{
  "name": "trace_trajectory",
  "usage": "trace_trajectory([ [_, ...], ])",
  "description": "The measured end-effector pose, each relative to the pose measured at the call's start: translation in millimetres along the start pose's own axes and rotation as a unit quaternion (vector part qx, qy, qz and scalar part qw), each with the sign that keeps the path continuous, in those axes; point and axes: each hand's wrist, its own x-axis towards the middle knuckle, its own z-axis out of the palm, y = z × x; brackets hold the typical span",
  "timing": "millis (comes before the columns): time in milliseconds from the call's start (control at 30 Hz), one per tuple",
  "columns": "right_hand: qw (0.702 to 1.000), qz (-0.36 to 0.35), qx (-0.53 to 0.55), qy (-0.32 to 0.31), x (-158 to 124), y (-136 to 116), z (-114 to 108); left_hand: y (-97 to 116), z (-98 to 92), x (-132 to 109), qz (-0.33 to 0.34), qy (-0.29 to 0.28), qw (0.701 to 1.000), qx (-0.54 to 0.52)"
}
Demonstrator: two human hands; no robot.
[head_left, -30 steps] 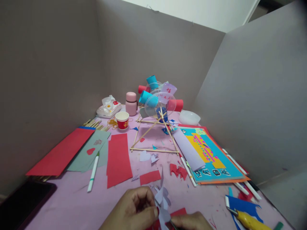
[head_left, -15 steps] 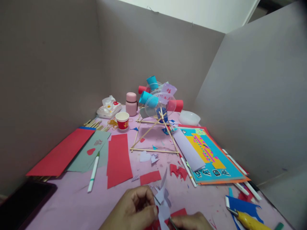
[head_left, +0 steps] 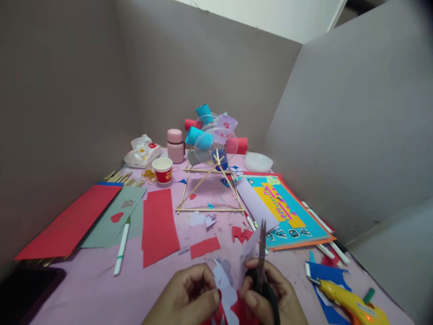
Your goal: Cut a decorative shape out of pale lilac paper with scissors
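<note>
My left hand [head_left: 189, 293] is at the lower middle, its thumb and forefinger pinched on a cut lilac paper [head_left: 226, 291] with wavy edges. My right hand [head_left: 274, 293] grips black-handled scissors [head_left: 262, 253], blades together and pointing up. A separate lilac strip [head_left: 248, 253] stands up beside the scissors at the right fingertips. Red paper [head_left: 245, 309] lies beneath the hands, partly hidden. Just beyond them are a small red rectangle [head_left: 204, 248], torn red scraps [head_left: 241, 234] and a lilac paper heart [head_left: 197, 219].
A stick frame [head_left: 209, 210] carries a wheel of clear discs [head_left: 216, 144] and coloured paper tubes. A yellow glue gun [head_left: 348, 298] lies right, near a decorated blue sheet [head_left: 304, 239]. Left are red paper [head_left: 158, 225], a marker [head_left: 122, 246], a paper cup [head_left: 163, 174] and a dark phone [head_left: 30, 293].
My right hand has risen with the scissors, whose blades now point up away from the lilac paper. A lilac strip now stands at that hand. The whole view has shifted slightly.
</note>
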Motion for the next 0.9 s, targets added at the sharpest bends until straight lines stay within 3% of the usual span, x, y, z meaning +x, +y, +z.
trace_trajectory([
  [300,0.995,0.035,0.030,-0.084,3.7,10.6,-1.2,-4.6,3.0,2.2,0.004,0.000,1.000,-0.001],
  [400,0.993,0.043,0.069,-0.086,6.0,10.7,-0.9,-6.0,3.4,5.2,-0.001,0.007,1.000,-0.023],
  [500,0.994,0.040,0.088,-0.052,4.3,10.6,5.6,-9.2,4.0,7.2,-0.018,-0.004,0.999,-0.040],
  [633,0.991,0.028,0.124,-0.040,5.1,7.5,8.1,-10.8,5.5,7.0,-0.037,0.029,0.997,-0.059],
  [700,0.983,0.012,0.181,0.036,9.4,1.7,1.9,-10.4,5.7,7.1,-0.042,0.043,0.995,-0.077],
  [767,0.956,0.007,0.266,0.125,14.6,-6.0,-7.1,-10.8,4.8,8.3,-0.049,0.055,0.993,-0.093],
  [833,0.936,0.027,0.326,0.128,18.3,-12.4,-14.5,-12.6,2.8,10.4,-0.047,0.068,0.991,-0.102],
  [900,0.936,0.036,0.330,0.120,18.6,-15.2,-17.2,-15.3,0.3,12.9,-0.040,0.080,0.990,-0.109],
])
